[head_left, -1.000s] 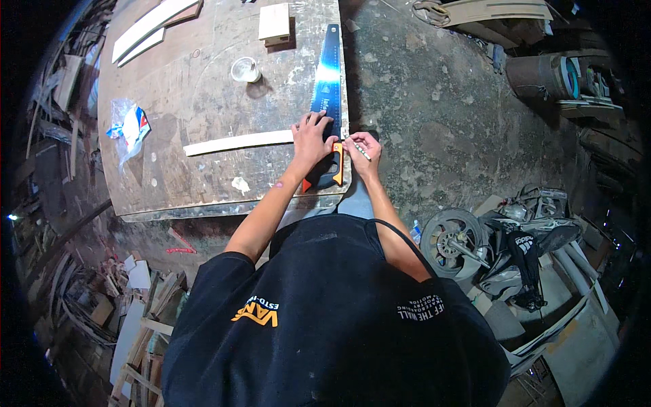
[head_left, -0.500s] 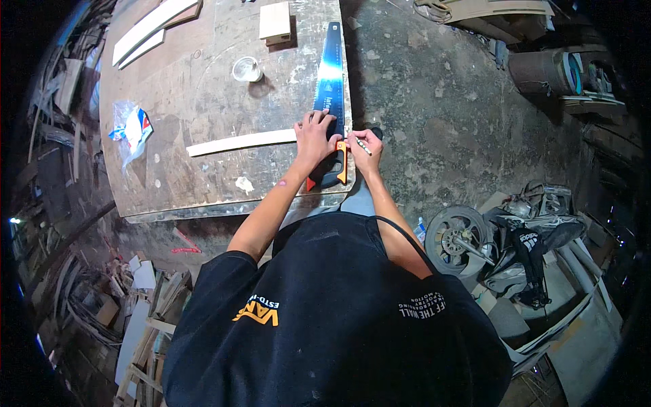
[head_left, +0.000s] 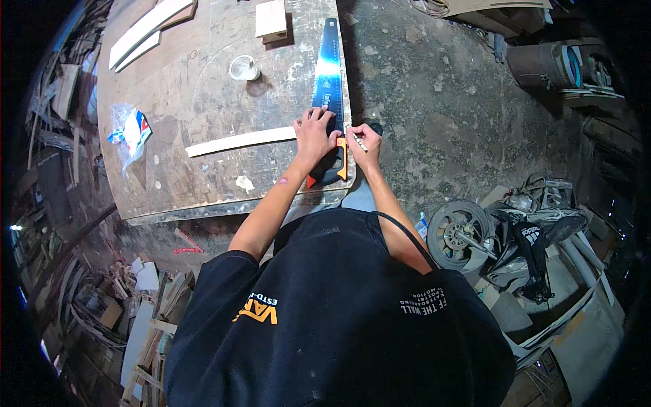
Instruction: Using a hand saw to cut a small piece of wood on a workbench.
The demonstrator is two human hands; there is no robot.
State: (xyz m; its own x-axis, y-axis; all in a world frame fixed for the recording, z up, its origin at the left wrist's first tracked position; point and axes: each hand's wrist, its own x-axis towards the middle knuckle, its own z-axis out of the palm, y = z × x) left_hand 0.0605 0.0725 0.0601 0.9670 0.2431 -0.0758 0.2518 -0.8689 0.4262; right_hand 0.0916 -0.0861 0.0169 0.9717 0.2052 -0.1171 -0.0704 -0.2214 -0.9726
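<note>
A handsaw (head_left: 329,76) with a shiny blade and a black, orange and red handle lies along the table's right edge, its handle nearest me. Over the blade's handle end, my left hand (head_left: 314,139) rests with fingers spread, pressing down. A pale, slightly curved wooden strip (head_left: 241,142) runs leftward from beneath that hand; its right end is hidden. My right hand (head_left: 365,148) is closed around a patterned pencil (head_left: 360,142) at the table edge, just right of the saw handle. The pencil's tip is too small to make out.
On the worn wooden table (head_left: 224,183) are a clear plastic cup (head_left: 244,68), a wooden block (head_left: 271,22), a crumpled plastic bag (head_left: 131,133) and more pale strips (head_left: 150,30). A wheel (head_left: 461,235) and scrap lie at right; wood offcuts (head_left: 146,325) pile at lower left.
Both hands keep almost the same places on the saw and at the table edge. The view has shifted slightly, and the pencil's angle differs a little.
</note>
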